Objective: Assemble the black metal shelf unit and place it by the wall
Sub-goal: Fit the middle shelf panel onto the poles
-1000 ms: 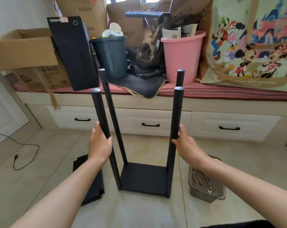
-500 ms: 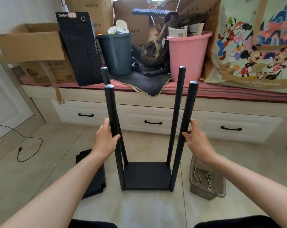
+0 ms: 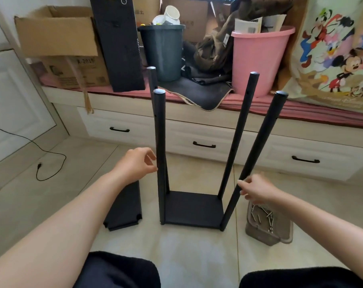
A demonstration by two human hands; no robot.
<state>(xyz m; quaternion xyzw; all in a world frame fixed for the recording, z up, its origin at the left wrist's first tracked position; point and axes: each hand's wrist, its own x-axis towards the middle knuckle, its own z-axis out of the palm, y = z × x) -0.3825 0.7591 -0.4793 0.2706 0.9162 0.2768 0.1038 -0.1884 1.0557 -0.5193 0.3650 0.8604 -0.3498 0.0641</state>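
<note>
**A:** Where is the shelf unit, and how does it stand?

**B:** The shelf unit (image 3: pixel 194 207) stands on the tiled floor straight ahead of the person, between their two forearms. One flat black shelf sits at the bottom, and four black poles rise from its corners. The long axis of every pole runs upward. The near left pole (image 3: pixel 161 154) looks almost upright; the near right pole (image 3: pixel 257 156) leans out to the right at its top.

**A:** And the hands?

**B:** The left hand (image 3: pixel 135 165) is just to the left of the near left pole, fingers loosely curled and holding nothing. The fingertips sit right at the pole; I cannot tell whether they touch it. The right hand (image 3: pixel 257 189) is just to the right of the near right pole, low on its length. Its fingertips meet the pole, but the fingers do not wrap around it.

**A:** Which hand is nearer to what comes next?

**B:** A spare shelf panel (image 3: pixel 124 206) lies flat on the floor beside the unit, under the left forearm, so the left hand is nearer to it. A small tray of screws (image 3: pixel 268 225) sits on the floor to the right, below the right hand. My guess is the panel goes on next, slid down between the poles.
</note>
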